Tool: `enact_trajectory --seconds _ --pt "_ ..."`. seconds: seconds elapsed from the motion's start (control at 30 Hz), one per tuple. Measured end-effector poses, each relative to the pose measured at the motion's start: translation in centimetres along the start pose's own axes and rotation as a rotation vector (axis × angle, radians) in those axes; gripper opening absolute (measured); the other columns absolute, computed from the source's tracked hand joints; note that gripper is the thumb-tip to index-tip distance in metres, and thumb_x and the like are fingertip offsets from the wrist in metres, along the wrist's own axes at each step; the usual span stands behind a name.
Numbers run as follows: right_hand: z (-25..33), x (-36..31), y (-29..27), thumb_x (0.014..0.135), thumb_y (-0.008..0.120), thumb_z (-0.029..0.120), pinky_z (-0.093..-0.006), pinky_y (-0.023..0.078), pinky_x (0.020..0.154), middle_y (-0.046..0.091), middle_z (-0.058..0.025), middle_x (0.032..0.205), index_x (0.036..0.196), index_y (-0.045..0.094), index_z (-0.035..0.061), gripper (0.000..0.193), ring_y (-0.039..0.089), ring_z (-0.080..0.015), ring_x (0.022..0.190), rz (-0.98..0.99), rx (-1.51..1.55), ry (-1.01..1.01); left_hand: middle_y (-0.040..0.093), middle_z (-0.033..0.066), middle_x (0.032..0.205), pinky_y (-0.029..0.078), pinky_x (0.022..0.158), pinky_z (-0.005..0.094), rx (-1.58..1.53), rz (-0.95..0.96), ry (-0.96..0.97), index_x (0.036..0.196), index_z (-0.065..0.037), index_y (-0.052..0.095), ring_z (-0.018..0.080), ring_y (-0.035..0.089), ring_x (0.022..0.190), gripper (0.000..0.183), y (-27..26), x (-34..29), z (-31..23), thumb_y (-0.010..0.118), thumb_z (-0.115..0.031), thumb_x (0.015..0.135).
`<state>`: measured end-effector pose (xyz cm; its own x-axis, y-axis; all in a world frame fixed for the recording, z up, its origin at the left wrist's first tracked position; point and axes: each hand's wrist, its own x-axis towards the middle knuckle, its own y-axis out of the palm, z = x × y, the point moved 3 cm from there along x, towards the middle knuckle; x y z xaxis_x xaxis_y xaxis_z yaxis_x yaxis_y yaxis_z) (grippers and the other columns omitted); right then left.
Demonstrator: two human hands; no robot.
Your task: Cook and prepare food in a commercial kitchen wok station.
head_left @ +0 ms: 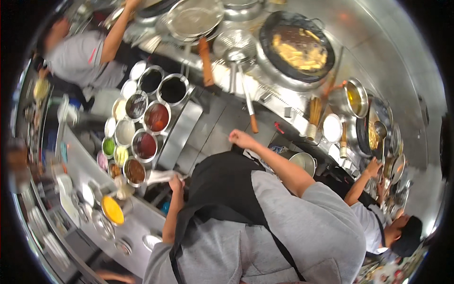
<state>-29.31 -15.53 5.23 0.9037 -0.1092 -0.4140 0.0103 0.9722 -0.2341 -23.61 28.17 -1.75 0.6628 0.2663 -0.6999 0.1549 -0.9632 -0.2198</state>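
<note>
My left hand [176, 183] is closed on one end of a white cloth [161, 176], which stretches left toward a steel pot of brown sauce [135, 170]. My right hand [242, 139] is raised ahead of my black apron, above the tiled floor, with its fingers curled closed. Whether anything is inside those fingers I cannot make out. Beyond that hand, the wooden-tipped handle of a ladle [254, 124] juts over the stove edge. It lies by a perforated skimmer [234, 45].
Pale pieces fry in oil in a black wok [302, 49]. Several sauce pots [157, 117] crowd the left cart. A steel pot of yellow liquid [353, 97] and bamboo brushes [313, 116] sit on the stove. Co-workers stand at far left [85, 57] and right [378, 222].
</note>
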Motion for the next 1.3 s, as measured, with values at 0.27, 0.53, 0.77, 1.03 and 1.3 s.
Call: enact_trajectory --seconds 0.27,0.53,0.77,1.03,1.3 --pt "-10.7 -7.6 -9.0 0.089 0.051 0.053 -0.0354 0.047 0.068 0.064 -0.0064 0.086 0.103 0.058 0.0075 0.048 0.060 -0.0173 0.077 -0.297 0.316 0.622 0.058 0.0139 0.116 0.046 0.090 0.0343 -0.002 0.548 0.217 0.121 -0.003 0.048 0.0230 0.059 0.103 0.042 18.0 -9.1 -15.8 0.056 -0.033 0.093" --pt "4.1 -0.7 -11.9 0.085 0.062 0.038 -0.0352 0.047 0.061 0.062 -0.0059 0.077 0.101 0.056 0.0055 0.037 0.059 -0.0170 0.067 -0.317 0.573 0.245 0.059 0.0215 0.111 0.040 0.099 0.0425 -0.083 0.975 0.031 0.123 0.000 0.045 0.0326 0.058 0.105 0.063 38.2 -11.1 -33.6 0.052 -0.052 0.089" --pt "8.2 -6.9 -15.7 0.075 0.060 0.013 -0.0362 0.046 0.058 0.057 -0.0120 0.066 0.089 0.057 0.0018 0.018 0.058 -0.0245 0.061 -0.623 0.089 0.249 0.058 0.0128 0.086 0.052 0.068 0.0352 -0.326 1.221 -0.241 0.096 0.004 0.052 0.0219 0.059 0.072 0.039 43.5 -11.2 -34.2 0.051 -0.035 0.094" --pt "15.9 -16.4 -15.9 0.087 0.060 0.013 -0.0210 0.033 0.037 0.050 0.0015 0.058 0.106 0.057 0.0033 0.021 0.046 -0.0068 0.042 -0.672 0.817 0.068 0.042 -0.0012 0.065 0.030 0.036 0.0203 0.057 1.143 0.006 0.100 -0.010 0.040 0.0062 0.037 0.043 0.011 34.7 -18.3 -37.0 0.049 -0.014 0.096" --pt "16.8 -15.8 -25.7 0.090 0.055 0.014 -0.0243 0.034 0.035 0.045 0.0027 0.059 0.096 0.053 0.0029 0.013 0.041 -0.0058 0.041 -1.160 0.365 0.128 0.049 0.0034 0.066 0.038 0.038 0.0279 0.743 1.201 0.800 0.103 -0.007 0.040 0.0107 0.047 0.046 0.017 43.9 -18.4 -41.9 0.051 -0.014 0.093"
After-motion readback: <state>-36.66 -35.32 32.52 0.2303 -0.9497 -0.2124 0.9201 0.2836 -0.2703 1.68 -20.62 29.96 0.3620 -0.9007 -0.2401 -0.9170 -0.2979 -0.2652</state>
